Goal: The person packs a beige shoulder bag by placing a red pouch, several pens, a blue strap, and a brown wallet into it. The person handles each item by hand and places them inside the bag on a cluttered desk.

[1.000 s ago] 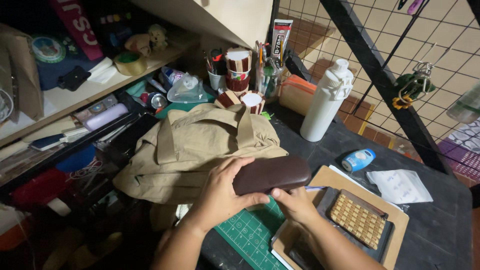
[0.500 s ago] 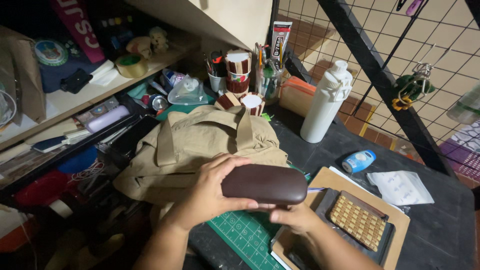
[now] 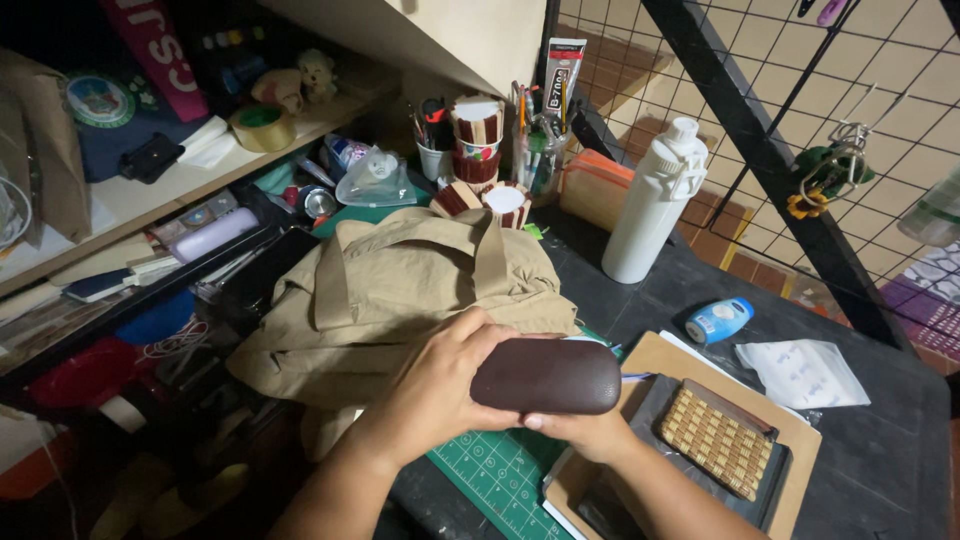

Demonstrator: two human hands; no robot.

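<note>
A dark brown oblong hard case is held above the desk, in front of a tan canvas bag. My left hand wraps over the case's left end from above. My right hand supports the case from underneath, fingers curled along its lower edge. Below the hands lies a green cutting mat. Just right of my right hand sits a woven straw-coloured pouch on a dark pad over a brown board.
A tall white bottle stands behind the bag, with cups of pens and striped containers further back. A small blue bottle and white packet lie right. Cluttered shelves fill the left; a black wire grid rises right.
The case first shifted slightly left and lower, then turned more end-on to me; my left hand now covers more of its top while my right hand stays beneath.
</note>
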